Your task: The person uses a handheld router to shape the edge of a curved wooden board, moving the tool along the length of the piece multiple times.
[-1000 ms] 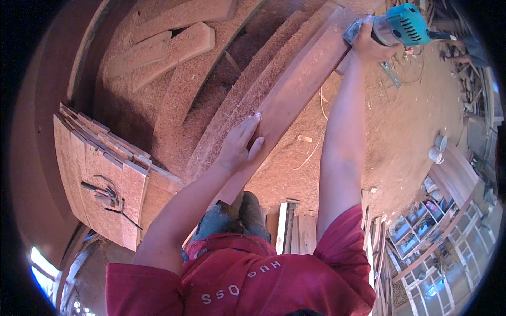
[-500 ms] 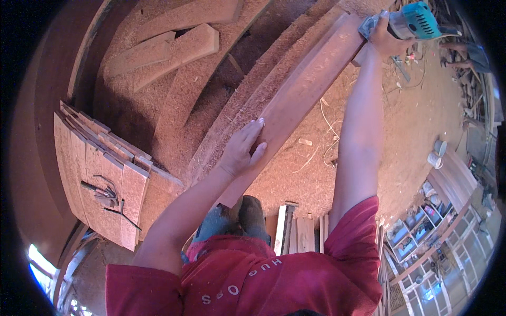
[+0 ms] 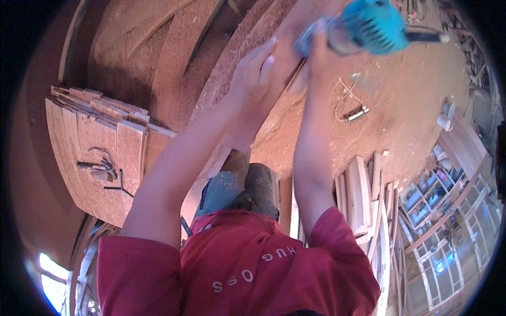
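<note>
A long reddish-brown board [image 3: 252,120] slants from my knees to the far middle. My left hand [image 3: 250,76] lies on it, palm down, with fingers stretched out. Just to its right, my right hand [image 3: 320,57] grips a teal-and-grey handheld router [image 3: 369,26]. The router's base [image 3: 308,39] is at the board's right edge. Blur and my hand hide its contact with the wood and the cutter. A dark cord runs off the router's right end.
Sawdust-covered timber [image 3: 174,58] lies beyond on the left. Stacked boards [image 3: 95,137] at left carry a black T-handled wrench [image 3: 121,181] and a dark-handled tool [image 3: 97,168]. Wood strips [image 3: 358,195] stand right of my legs. Pale buckets [image 3: 445,121] sit farther right.
My right hand and the router have come nearer along the board, toward my left hand. My left hand has slid farther up the board. The whole view has shifted too.
</note>
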`<action>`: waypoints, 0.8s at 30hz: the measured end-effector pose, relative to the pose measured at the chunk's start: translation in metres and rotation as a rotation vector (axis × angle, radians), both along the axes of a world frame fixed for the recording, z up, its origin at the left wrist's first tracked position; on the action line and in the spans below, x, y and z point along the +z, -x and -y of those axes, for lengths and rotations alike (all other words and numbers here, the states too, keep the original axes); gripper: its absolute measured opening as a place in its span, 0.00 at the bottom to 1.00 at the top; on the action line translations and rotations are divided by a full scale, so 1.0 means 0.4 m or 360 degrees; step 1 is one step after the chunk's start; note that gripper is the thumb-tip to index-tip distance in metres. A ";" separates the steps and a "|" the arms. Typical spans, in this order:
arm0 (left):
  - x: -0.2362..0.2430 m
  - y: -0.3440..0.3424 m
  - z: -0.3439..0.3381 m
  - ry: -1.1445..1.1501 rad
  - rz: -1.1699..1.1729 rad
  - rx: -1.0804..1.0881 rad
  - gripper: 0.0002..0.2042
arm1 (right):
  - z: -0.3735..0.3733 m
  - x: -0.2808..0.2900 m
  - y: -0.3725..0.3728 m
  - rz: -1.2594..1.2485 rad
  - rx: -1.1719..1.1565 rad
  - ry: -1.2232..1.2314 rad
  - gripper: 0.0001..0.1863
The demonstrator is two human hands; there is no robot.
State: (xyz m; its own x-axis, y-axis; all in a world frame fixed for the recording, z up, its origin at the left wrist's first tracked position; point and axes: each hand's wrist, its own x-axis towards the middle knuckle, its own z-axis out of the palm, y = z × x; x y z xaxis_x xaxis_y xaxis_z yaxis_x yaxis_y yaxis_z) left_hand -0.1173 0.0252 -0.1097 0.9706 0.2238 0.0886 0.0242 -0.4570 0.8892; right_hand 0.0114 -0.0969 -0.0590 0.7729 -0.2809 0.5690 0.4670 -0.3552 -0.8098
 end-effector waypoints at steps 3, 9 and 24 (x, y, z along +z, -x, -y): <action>0.010 -0.005 -0.003 -0.0010 -0.0027 0.0035 0.22 | -0.020 0.019 0.352 -0.0513 0.0187 -0.0060 0.41; 0.057 -0.008 0.010 0.0068 0.0036 0.0044 0.22 | -0.001 -0.034 0.873 -0.1218 0.0240 -0.0603 0.38; 0.001 0.000 -0.005 0.0137 0.0145 0.0023 0.23 | -0.003 -0.203 0.712 -0.0546 0.0248 0.0005 0.38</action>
State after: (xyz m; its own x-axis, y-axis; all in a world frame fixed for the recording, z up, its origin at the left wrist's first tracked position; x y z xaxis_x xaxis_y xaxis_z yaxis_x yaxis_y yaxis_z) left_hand -0.1174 0.0273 -0.1095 0.9560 0.2485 0.1563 -0.0525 -0.3792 0.9238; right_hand -0.2736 -0.0958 -0.1400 0.9522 -0.1433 0.2699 0.2172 -0.3040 -0.9276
